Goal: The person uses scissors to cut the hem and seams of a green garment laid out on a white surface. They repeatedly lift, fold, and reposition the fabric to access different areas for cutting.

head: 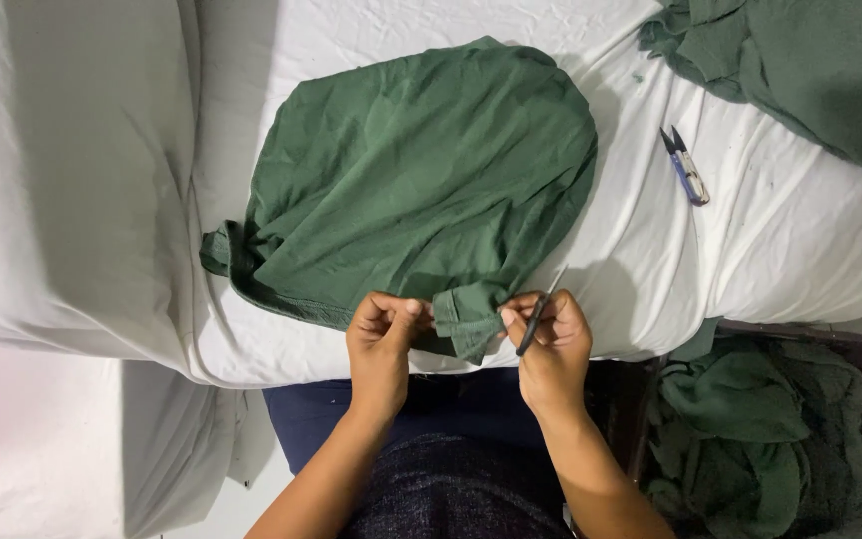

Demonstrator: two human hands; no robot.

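Left hand (383, 334) pinches the hem of the green garment (421, 180) at the near edge of the white-sheeted table (800, 240). Right hand (549, 337) pinches the same hem plus a thin dark tool (536, 321). Thread snips (686, 168) lie well apart, right. Green pile (740, 419) in bin, lower right.

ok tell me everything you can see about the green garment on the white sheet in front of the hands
The green garment looks like a soft knit shirt, dark green and creased, lying bunched in a rounded heap on the white sheet. A ribbed hem or cuff runs along its near left edge. A folded cuff-like part sticks out at the near edge, pinched between the left hand and the right hand, which also holds a thin dark tool.
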